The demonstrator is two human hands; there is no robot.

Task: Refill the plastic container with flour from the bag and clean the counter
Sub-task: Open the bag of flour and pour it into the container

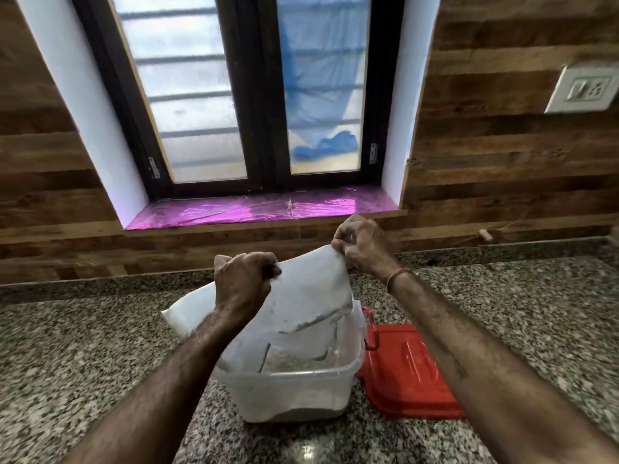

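Observation:
A white flour bag (308, 293) hangs upended over a clear plastic container (291, 393) on the granite counter. Its mouth points down into the container, where pale flour (294, 361) lies on the bottom. My left hand (243, 283) grips the bag's upper left part in a fist. My right hand (360, 244) pinches the bag's top right corner, lifted higher than the left. The bag hides the container's far rim.
The container's red lid (408, 373) lies flat on the counter (100, 356), touching the container's right side. A wood-panelled wall with a window and purple sill (254, 209) stands behind. A wall socket (582, 90) is at the upper right.

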